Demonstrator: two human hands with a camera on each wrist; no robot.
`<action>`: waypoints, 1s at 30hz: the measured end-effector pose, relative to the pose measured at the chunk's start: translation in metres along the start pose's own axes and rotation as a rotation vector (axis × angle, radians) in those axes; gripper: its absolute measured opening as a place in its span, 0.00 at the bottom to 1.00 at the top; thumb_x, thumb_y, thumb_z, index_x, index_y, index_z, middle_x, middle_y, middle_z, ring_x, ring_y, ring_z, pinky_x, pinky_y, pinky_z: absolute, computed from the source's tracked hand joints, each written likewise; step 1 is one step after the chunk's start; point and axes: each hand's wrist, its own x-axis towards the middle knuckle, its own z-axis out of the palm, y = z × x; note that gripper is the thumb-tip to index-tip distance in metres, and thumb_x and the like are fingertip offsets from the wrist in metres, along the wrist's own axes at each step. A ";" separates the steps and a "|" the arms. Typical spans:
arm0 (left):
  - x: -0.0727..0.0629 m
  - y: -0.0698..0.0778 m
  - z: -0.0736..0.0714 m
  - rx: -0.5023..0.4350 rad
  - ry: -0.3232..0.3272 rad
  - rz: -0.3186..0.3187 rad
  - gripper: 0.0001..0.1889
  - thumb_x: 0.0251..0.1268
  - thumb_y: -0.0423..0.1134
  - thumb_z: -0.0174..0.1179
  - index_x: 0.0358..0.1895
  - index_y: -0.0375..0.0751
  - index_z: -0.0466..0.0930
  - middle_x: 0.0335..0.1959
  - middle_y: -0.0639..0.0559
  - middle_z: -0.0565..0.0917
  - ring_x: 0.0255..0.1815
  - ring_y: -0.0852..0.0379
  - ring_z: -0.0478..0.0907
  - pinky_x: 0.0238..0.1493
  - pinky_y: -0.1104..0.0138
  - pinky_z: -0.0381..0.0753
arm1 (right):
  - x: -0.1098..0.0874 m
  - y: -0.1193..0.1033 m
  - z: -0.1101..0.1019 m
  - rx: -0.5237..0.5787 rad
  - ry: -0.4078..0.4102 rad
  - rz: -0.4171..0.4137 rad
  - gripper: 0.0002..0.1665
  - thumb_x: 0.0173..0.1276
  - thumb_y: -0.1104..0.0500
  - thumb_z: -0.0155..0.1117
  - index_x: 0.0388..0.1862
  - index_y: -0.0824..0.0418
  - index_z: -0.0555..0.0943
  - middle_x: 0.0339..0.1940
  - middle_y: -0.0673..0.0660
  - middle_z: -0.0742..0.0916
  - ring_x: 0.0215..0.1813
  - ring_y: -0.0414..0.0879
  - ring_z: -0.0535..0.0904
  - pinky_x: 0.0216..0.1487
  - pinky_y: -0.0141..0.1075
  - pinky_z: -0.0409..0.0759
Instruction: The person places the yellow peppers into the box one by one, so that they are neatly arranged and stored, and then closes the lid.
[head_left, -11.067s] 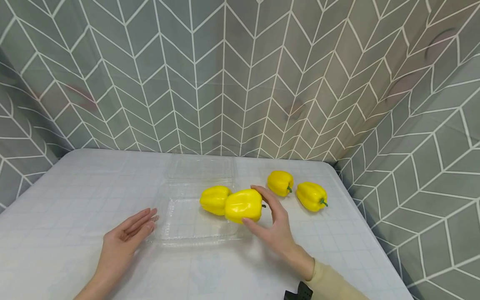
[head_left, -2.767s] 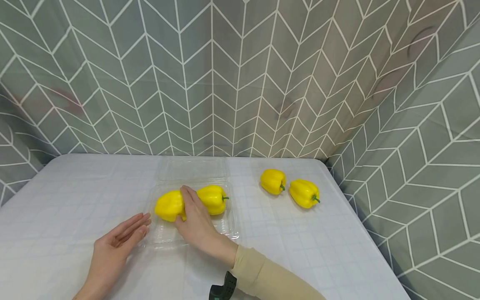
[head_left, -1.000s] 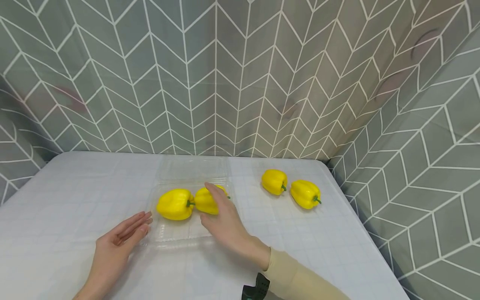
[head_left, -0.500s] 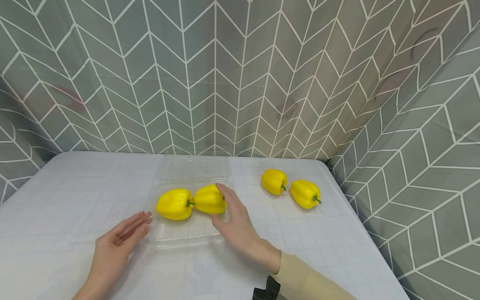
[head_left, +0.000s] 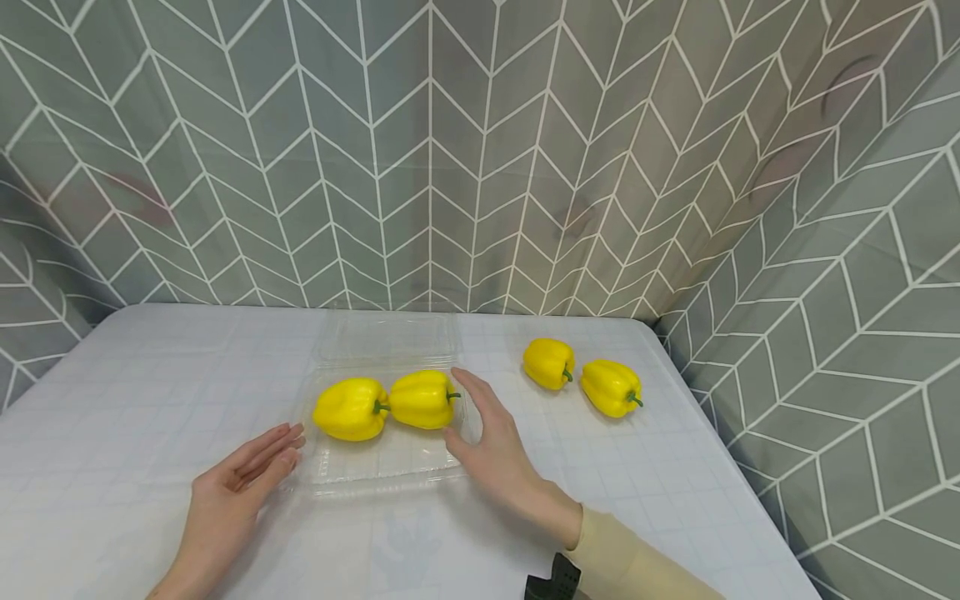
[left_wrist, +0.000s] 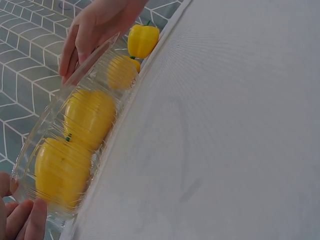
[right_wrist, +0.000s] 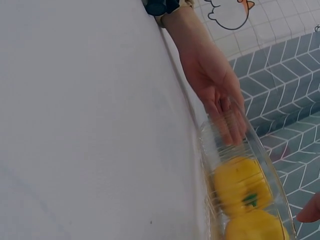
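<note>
Two yellow bell peppers lie end to end in a clear plastic clamshell container, whose lid is folded back. The left pepper has its stem against the right pepper. My left hand rests at the container's left edge, fingers nearly straight; whether they touch it is hard to tell from above. My right hand is at the right edge, thumb and fingers spread apart around the right pepper's stem end, holding nothing. Through the clear wall, the left wrist view shows both peppers side on.
Two more yellow bell peppers, one and another, lie on the white tablecloth to the right of the container. A patterned grey curtain hangs behind the table. A black strap mount shows below the right sleeve.
My right hand has released the left pepper, then slid right past the right pepper to the container's right side. Earlier it brought a pepper into the container. My left hand stays put.
</note>
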 end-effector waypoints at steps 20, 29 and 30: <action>-0.001 -0.001 0.001 -0.031 -0.008 0.026 0.31 0.71 0.43 0.63 0.71 0.32 0.67 0.59 0.62 0.84 0.53 0.69 0.83 0.51 0.76 0.84 | -0.011 0.018 -0.027 -0.050 0.052 0.096 0.39 0.66 0.63 0.67 0.74 0.48 0.67 0.74 0.46 0.72 0.76 0.49 0.66 0.77 0.54 0.66; -0.001 0.000 0.001 -0.053 -0.012 0.026 0.31 0.71 0.43 0.63 0.71 0.32 0.68 0.59 0.62 0.84 0.53 0.69 0.83 0.51 0.76 0.84 | -0.015 0.029 -0.036 -0.048 0.085 0.120 0.36 0.66 0.64 0.67 0.73 0.51 0.69 0.73 0.49 0.74 0.70 0.59 0.72 0.73 0.54 0.72; -0.001 0.000 0.001 -0.051 -0.011 0.025 0.31 0.71 0.43 0.63 0.71 0.32 0.68 0.59 0.62 0.84 0.53 0.69 0.83 0.51 0.76 0.84 | -0.016 0.030 -0.038 -0.051 0.089 0.120 0.36 0.66 0.65 0.67 0.73 0.51 0.69 0.73 0.50 0.73 0.70 0.60 0.72 0.73 0.54 0.72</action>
